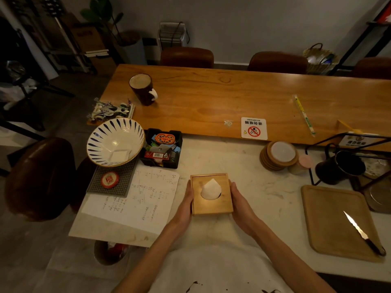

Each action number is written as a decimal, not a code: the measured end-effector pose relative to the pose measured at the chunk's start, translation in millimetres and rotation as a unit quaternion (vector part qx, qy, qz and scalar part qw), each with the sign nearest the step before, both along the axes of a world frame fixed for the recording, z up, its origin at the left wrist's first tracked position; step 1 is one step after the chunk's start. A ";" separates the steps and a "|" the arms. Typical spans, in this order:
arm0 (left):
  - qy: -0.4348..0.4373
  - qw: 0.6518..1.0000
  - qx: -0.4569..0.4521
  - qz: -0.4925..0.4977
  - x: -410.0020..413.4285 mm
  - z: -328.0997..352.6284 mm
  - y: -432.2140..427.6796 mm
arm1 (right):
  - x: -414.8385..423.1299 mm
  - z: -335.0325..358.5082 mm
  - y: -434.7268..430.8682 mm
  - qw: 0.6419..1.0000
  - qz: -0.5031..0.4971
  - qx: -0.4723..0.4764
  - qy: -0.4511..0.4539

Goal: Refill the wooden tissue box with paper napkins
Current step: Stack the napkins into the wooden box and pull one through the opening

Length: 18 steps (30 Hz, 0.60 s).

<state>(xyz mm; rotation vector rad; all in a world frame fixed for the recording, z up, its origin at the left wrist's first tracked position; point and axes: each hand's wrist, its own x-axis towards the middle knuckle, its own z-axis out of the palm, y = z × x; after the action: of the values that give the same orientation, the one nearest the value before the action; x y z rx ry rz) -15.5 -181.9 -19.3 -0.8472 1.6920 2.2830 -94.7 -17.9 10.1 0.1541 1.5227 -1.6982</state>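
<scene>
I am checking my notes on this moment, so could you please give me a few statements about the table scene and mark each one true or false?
1. The wooden tissue box sits between the left hand and the right hand, one against each side. True.
2. A white napkin pokes up through the hole in the box top. True.
3. The knife lies inside the striped bowl. False: it lies on the wooden cutting board, at the right.
4. The sheet of handwritten notes lies to the right of the box. False: it lies to the left.
5. The no-smoking sign lies flat on the wooden table. True.
</scene>
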 end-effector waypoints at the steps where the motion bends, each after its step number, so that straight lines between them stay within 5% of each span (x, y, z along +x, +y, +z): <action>1: -0.001 1.000 0.002 -0.004 -1.9 1.1 3.3 | -0.4 3.6 -2.3 1.000 -0.005 -0.001 0.002; 18: 0.003 1.000 0.009 -0.023 -61.9 5.1 -2.4 | -34.3 0.7 -3.8 0.993 -0.107 -0.034 -0.020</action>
<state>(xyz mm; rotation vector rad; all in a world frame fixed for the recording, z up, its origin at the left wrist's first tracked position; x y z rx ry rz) -77.5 -184.3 -14.3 -0.7908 1.6727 2.2685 -128.9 -21.6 10.8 0.3250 1.4589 -1.8998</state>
